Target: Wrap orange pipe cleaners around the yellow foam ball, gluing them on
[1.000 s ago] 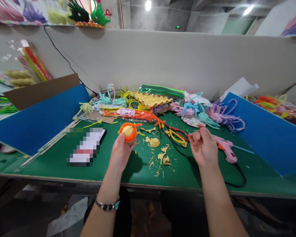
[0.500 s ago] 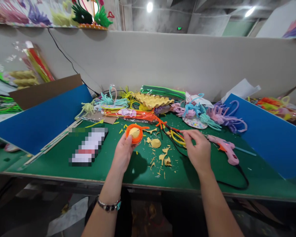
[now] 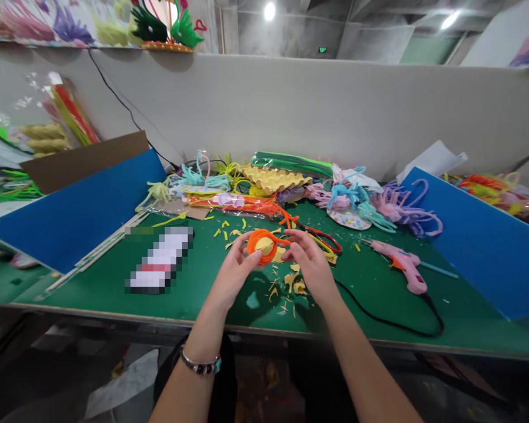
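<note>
We look across a green-topped bench [image 3: 106,288] that spans the frame, its front edge running below the middle. Behind it stands a smooth, pale grey partition [image 3: 264,111], with a thin black cable [image 3: 114,91] trailing down its left part. Blue panels slant inward at the left [image 3: 83,211] and right [image 3: 480,252] of the frame. Above the partition, we see a grey ceiling [image 3: 286,29], a bright round light [image 3: 269,11] at top centre, a longer light [image 3: 450,19] at upper right and a small glowing green sign [image 3: 322,50]. At lower left, pale paper [image 3: 126,382] lies in the shadow beneath the bench.
</note>
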`<action>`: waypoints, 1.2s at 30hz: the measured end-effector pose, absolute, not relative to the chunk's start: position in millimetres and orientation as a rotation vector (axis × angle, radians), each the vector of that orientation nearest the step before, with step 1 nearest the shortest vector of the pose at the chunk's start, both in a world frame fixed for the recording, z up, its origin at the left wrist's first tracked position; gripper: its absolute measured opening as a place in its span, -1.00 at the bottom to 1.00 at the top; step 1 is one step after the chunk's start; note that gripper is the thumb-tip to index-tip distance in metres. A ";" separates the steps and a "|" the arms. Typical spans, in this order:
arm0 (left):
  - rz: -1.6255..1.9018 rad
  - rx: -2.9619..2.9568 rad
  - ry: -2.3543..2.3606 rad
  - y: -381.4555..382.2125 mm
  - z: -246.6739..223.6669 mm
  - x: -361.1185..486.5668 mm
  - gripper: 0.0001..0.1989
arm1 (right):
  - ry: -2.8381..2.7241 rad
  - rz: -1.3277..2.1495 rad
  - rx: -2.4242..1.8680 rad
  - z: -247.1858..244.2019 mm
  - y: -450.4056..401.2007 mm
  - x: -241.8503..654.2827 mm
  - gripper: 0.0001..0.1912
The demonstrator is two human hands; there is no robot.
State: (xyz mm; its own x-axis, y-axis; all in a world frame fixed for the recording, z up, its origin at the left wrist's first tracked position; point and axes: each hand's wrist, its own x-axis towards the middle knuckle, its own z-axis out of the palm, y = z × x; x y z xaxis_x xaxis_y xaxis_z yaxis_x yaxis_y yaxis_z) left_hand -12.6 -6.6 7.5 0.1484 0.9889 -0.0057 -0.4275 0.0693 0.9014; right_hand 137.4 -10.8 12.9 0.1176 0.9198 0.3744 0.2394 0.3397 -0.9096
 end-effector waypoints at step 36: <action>1.037 1.129 0.927 -3.2 5.5 -12.3 -0.48 | -1.648 0.969 -0.848 15.1 -14.0 138.5 -0.73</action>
State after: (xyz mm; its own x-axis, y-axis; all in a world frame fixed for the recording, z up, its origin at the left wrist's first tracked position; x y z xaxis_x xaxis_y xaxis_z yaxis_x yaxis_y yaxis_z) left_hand -12.3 -3.2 5.5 0.2649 0.9624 -0.0602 -0.1670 0.1073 0.9801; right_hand 138.5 -14.0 15.1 -0.2514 0.8804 0.4021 0.0770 0.4324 -0.8984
